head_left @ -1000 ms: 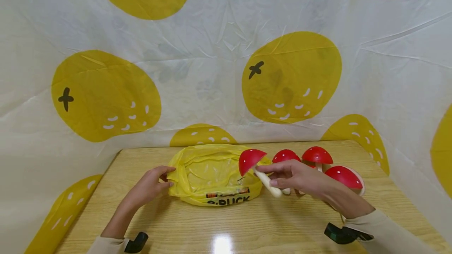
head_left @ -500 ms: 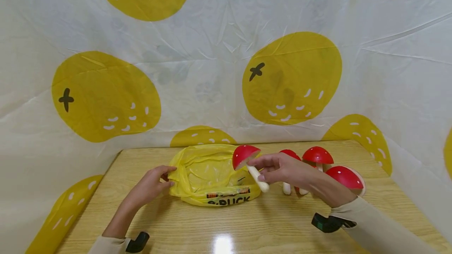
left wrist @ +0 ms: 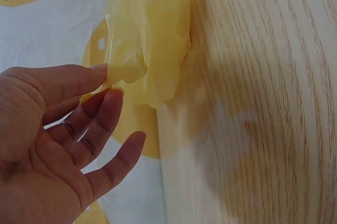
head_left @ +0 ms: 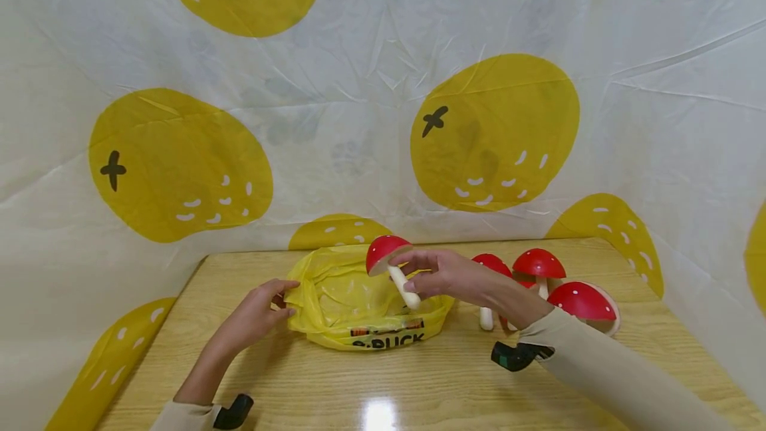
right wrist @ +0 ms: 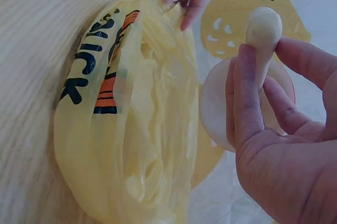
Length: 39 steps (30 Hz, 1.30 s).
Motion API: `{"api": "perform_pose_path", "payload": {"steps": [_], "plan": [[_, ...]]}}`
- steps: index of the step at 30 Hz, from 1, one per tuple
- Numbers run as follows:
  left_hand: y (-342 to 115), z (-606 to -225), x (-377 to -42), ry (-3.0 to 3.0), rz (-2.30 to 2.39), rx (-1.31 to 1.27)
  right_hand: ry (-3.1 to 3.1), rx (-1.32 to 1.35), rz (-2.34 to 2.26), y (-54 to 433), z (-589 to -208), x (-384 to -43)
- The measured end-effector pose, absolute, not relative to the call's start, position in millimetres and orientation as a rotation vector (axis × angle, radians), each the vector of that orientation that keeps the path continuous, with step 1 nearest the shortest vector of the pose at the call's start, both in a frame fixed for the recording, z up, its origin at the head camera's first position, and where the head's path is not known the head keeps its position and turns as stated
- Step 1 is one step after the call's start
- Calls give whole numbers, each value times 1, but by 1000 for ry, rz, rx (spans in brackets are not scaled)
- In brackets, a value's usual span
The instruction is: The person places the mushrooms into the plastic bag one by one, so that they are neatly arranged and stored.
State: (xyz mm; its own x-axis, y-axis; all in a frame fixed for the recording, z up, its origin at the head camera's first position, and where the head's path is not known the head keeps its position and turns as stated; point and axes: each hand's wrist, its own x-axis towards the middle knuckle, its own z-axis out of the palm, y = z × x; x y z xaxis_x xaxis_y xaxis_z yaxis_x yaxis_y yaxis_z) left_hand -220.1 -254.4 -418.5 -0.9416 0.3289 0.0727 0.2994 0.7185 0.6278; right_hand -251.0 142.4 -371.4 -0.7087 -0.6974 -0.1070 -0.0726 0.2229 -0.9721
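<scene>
A yellow plastic bag (head_left: 335,334) with dark lettering lies on the table with its mouth spread upward. My left hand (head_left: 258,311) pinches the bag's left rim between thumb and fingers, as the left wrist view also shows on the thin yellow film (left wrist: 158,50). My right hand (head_left: 445,278) holds a toy mushroom (head_left: 385,253) by its pale stem, tilted, above the bag's opening. In the right wrist view the mushroom's stem (right wrist: 263,27) sits between thumb and fingers, and the cap's pale underside (right wrist: 216,103) is partly hidden behind them.
Several more red-capped mushrooms stand or lie at the right of the wooden table (head_left: 311,391), among them an upright one (head_left: 538,263) and a tipped one (head_left: 580,301). A fruit-printed cloth (head_left: 347,151) hangs along the back and sides.
My right hand has carried the mushroom leftward and slightly up, from the bag's right edge to above its opening. The left hand and the bag have barely moved.
</scene>
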Motion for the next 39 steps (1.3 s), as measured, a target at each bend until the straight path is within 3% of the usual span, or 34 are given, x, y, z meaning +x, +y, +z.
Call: {"api": "perform_pose_path", "payload": {"steps": [22,39], "plan": [[-250,-420,-218,2885,1054,512,1905,-641,-1510,90,-377,-299],[-247,-419,-219,2876,1060,473,1856,-622,-1570,36,-406,-311]]}}
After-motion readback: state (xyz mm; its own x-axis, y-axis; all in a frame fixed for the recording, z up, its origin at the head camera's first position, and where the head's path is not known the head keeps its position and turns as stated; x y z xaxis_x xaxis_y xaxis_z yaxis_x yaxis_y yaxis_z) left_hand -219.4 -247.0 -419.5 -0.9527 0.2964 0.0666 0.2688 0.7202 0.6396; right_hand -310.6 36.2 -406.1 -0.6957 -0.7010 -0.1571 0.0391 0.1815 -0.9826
